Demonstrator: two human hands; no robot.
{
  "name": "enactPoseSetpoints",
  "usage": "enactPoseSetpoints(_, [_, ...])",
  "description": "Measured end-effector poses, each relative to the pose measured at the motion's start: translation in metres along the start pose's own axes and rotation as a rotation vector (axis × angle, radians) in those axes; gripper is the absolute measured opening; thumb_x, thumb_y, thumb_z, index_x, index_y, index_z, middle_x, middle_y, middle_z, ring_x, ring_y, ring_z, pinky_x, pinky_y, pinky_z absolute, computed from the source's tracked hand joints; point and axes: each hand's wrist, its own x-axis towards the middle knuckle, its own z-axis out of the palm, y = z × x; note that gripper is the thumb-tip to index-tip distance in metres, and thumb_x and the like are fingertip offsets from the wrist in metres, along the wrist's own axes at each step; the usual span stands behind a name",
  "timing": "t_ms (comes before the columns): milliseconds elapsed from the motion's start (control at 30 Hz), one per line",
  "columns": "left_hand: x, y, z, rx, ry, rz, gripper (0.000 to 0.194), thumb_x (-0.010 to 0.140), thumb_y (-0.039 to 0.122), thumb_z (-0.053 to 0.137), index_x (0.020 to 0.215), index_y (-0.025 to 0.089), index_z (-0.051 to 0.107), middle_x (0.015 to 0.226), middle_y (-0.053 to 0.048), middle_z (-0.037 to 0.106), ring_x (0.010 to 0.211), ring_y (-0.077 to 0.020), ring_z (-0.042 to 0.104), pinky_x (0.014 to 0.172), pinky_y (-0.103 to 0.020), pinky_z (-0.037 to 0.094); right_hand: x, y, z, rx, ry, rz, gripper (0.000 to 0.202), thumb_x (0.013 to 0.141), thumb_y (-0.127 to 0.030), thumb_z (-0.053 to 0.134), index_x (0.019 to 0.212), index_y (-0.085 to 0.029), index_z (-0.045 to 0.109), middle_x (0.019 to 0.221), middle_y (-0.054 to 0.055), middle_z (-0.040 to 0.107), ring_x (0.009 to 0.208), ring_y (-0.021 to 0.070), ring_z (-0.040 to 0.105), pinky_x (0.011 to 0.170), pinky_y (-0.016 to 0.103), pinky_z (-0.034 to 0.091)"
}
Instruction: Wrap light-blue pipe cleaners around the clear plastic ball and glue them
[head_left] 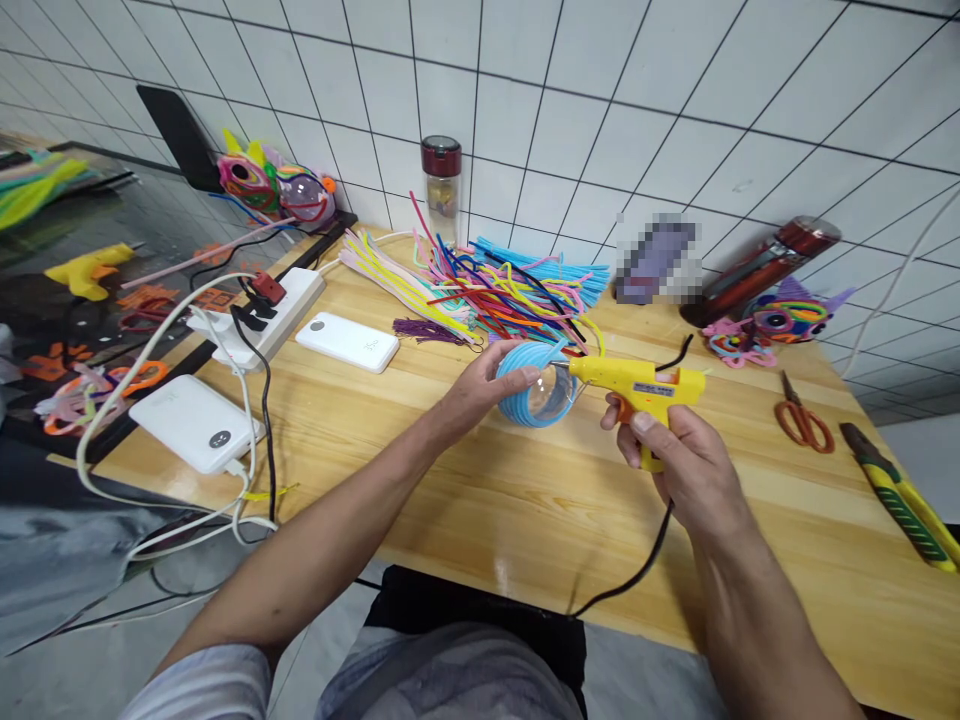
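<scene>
My left hand [499,385] grips a clear, round hollow piece wrapped in light blue pipe cleaners [517,408], its open side tilted toward me. The thumb lies along the upper edge of the wrap. In my right hand [682,440] is a yellow glue gun [634,380], with fingers around its handle and at the orange trigger. The metal nozzle touches or nearly touches the blue wrap beside my left thumb. A black cord runs down from the gun's handle. Just behind the wrapped piece lies a heap of colourful pipe cleaners [517,295].
To the right lie orange-handled scissors [804,420] and green-yellow pliers [896,490]. A dark red flask [772,265] leans at the wall by a colourful fish-like craft [791,318]. Leftward are white power banks [346,342], a power strip [289,310], loose cables, and another glue gun [90,270].
</scene>
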Motion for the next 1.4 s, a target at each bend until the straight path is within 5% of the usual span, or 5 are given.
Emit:
enactPoseSetpoints(967, [0.001, 0.002, 0.002, -0.032, 0.032, -0.013, 0.07, 0.074, 0.058, 0.093, 0.126, 0.019, 0.065, 0.126, -0.009, 0.075, 0.125, -0.0294, 0.066, 0.108, -0.041, 0.052, 0.0, 0.001, -0.002, 0.017, -0.027, 0.024, 0.031, 0.1, -0.055, 0.073, 0.101, -0.024, 0.075, 0.096, 0.005, 0.076, 0.063, 0.0162, 0.054, 0.066, 0.036, 0.049])
enactPoseSetpoints(1200, [0.001, 0.001, 0.002, -0.079, 0.069, -0.018, 0.07, 0.074, 0.054, 0.093, 0.126, 0.019, 0.063, 0.119, -0.007, 0.074, 0.113, -0.024, 0.068, 0.101, -0.037, 0.053, 0.005, -0.006, 0.0, 0.114, 0.086, 0.024, 0.032, 0.092, -0.055, 0.077, 0.095, -0.023, 0.076, 0.101, 0.008, 0.079, 0.072, 0.0192, 0.063, 0.067, 0.035, 0.051])
enactPoseSetpoints(1400, [0.008, -0.004, -0.005, -0.121, 0.26, 0.045, 0.071, 0.074, 0.053, 0.091, 0.13, 0.02, 0.061, 0.126, -0.007, 0.073, 0.119, -0.0247, 0.068, 0.103, -0.036, 0.053, 0.017, 0.007, -0.02, 0.123, 0.313, 0.121, 0.039, 0.079, -0.059, 0.087, 0.078, -0.023, 0.071, 0.098, 0.008, 0.08, 0.074, 0.0187, 0.063, 0.06, 0.031, 0.048])
